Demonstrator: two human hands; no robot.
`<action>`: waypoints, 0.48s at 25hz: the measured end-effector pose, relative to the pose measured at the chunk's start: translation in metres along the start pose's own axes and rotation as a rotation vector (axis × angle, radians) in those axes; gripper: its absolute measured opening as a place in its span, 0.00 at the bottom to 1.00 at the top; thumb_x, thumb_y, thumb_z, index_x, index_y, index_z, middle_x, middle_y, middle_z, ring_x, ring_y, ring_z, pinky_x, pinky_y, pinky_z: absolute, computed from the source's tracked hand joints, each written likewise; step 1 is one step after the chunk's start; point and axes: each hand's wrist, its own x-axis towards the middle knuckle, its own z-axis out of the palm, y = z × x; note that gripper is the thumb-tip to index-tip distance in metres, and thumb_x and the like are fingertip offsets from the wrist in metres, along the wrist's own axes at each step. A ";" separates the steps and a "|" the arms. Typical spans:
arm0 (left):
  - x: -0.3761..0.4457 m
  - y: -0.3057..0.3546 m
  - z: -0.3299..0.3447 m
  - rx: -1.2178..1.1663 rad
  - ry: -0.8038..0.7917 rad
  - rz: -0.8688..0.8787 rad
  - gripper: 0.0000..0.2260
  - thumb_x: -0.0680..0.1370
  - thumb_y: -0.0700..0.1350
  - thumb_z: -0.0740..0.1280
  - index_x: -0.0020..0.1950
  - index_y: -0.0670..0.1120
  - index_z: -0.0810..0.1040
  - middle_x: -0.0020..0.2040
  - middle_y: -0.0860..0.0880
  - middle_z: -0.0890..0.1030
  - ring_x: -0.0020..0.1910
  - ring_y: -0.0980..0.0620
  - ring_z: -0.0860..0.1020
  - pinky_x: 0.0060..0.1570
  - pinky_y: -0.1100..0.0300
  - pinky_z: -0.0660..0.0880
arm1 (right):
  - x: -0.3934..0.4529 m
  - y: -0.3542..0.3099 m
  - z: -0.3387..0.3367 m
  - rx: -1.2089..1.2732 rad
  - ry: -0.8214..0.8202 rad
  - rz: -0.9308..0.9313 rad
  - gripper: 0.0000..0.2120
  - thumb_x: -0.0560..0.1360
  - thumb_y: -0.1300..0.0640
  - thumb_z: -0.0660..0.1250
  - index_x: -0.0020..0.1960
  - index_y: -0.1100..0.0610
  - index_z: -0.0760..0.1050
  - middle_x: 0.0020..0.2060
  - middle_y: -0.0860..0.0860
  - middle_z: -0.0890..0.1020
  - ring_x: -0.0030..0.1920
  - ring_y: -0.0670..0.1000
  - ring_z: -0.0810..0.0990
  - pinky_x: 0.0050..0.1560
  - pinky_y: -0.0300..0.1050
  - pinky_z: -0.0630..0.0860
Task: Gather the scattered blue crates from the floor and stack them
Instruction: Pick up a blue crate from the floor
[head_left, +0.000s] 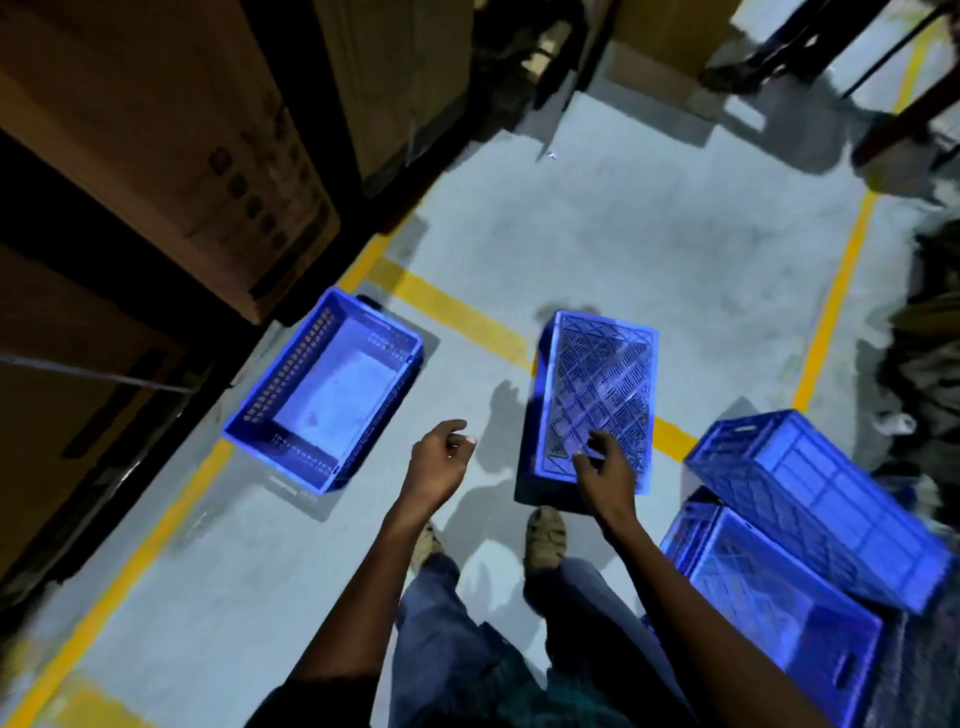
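My left hand (441, 457) and right hand (608, 467) hang loose-fingered, empty, above an upturned crate (597, 395); cardboard boxes (171, 140) crowd left, print unreadable.

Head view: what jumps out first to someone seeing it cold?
The bright blue plastic crates against the grey floor: an upright open crate at left by the cardboard boxes, an upside-down crate with a lattice base in the middle across the yellow floor line, and a tilted crate resting on another crate at right. Both bare hands are out front, empty: left hand in mid-air, right hand over the upside-down crate.
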 end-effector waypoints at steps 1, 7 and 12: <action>0.001 0.006 0.015 0.019 -0.019 -0.007 0.13 0.79 0.44 0.67 0.63 0.43 0.78 0.48 0.44 0.83 0.46 0.51 0.79 0.50 0.62 0.73 | 0.003 0.017 -0.015 0.003 0.014 0.020 0.21 0.75 0.58 0.67 0.66 0.59 0.72 0.62 0.56 0.79 0.60 0.57 0.79 0.59 0.53 0.77; 0.029 0.013 0.138 0.119 -0.039 -0.111 0.14 0.79 0.46 0.68 0.62 0.43 0.79 0.48 0.44 0.83 0.46 0.47 0.79 0.47 0.61 0.71 | 0.046 0.110 -0.092 -0.041 0.000 0.172 0.20 0.76 0.60 0.66 0.68 0.62 0.71 0.63 0.60 0.78 0.58 0.60 0.79 0.60 0.51 0.74; 0.077 -0.015 0.243 0.187 -0.102 -0.191 0.15 0.78 0.46 0.68 0.62 0.41 0.80 0.49 0.40 0.84 0.51 0.40 0.81 0.45 0.60 0.70 | 0.106 0.198 -0.119 -0.087 -0.012 0.265 0.21 0.76 0.58 0.65 0.68 0.61 0.71 0.63 0.59 0.78 0.59 0.60 0.79 0.57 0.48 0.73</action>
